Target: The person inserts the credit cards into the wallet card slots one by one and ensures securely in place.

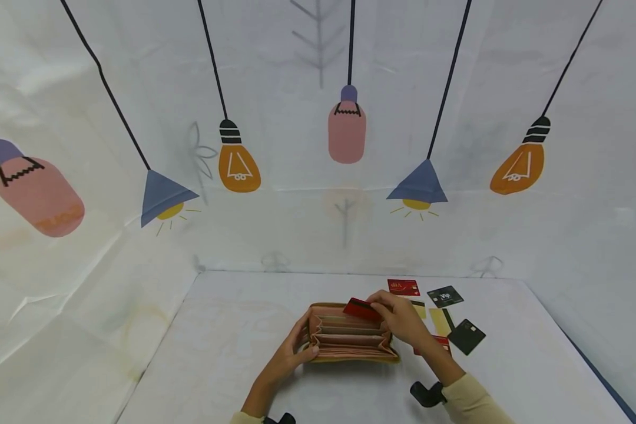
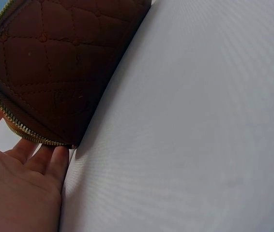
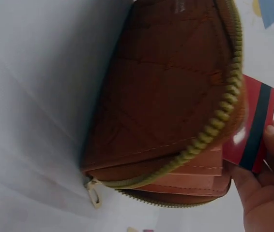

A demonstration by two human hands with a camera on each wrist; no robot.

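A brown quilted wallet (image 1: pixel 352 340) with a brass zip (image 3: pixel 219 116) stands unzipped on the table, its pleated compartments facing up. At its left end my left hand (image 1: pixel 288 356) grips it, thumb on the near side; the fingers (image 2: pixel 42 157) show against the zipped edge in the left wrist view. Between thumb and fingers my right hand (image 1: pixel 403 318) pinches a red card (image 1: pixel 360 309) with a black stripe (image 3: pixel 257 121). The card is tilted over the wallet's far right side, and its lower part is hidden behind the wallet wall in the right wrist view.
Right of the wallet lie a red VIP card (image 1: pixel 403 287), a black VIP card (image 1: pixel 445 296), a yellow card (image 1: pixel 440 323) and a black card (image 1: pixel 467 337). Another yellow card (image 1: pixel 420 310) and a red card (image 1: pixel 443 343) are partly covered by my right arm. A printed sheet (image 1: pixel 297 229) hangs behind.
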